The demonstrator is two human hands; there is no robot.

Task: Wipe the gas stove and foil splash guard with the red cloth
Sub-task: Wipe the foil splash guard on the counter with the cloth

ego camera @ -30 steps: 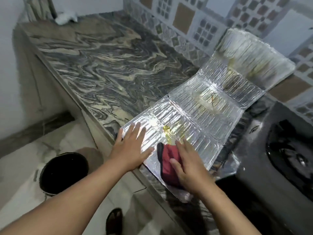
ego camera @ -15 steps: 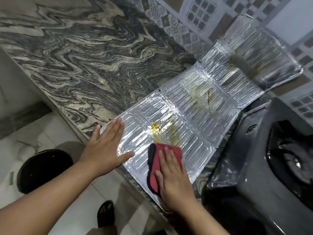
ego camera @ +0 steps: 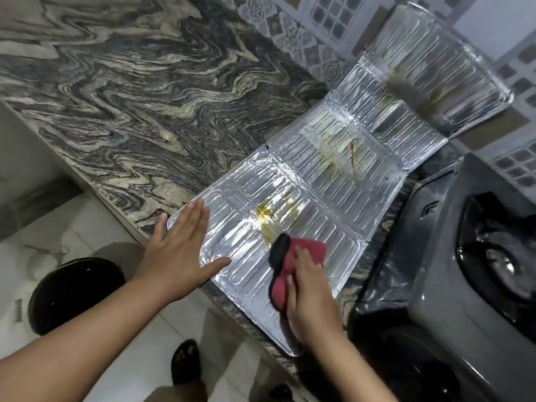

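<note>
The red cloth (ego camera: 301,256) lies on the near panel of the foil splash guard (ego camera: 333,181), pressed down under the right hand (ego camera: 310,297), whose fingers lie flat over it rather than curling around it. A dark edge of the cloth shows at its left. Just beyond the cloth, a yellow greasy stain (ego camera: 266,213) marks the same panel. The left hand (ego camera: 179,256) rests open, palm down, fingers spread, on the near-left corner of the guard, holding nothing. The guard lies unfolded across the marbled counter (ego camera: 130,97), its far panel tilted up against the tiled wall (ego camera: 327,15) and carrying brownish smears. The gas stove (ego camera: 470,271) stands to the right, just beside the guard, with a dark burner visible. A black bin (ego camera: 72,291) sits on the floor at near left.
</note>
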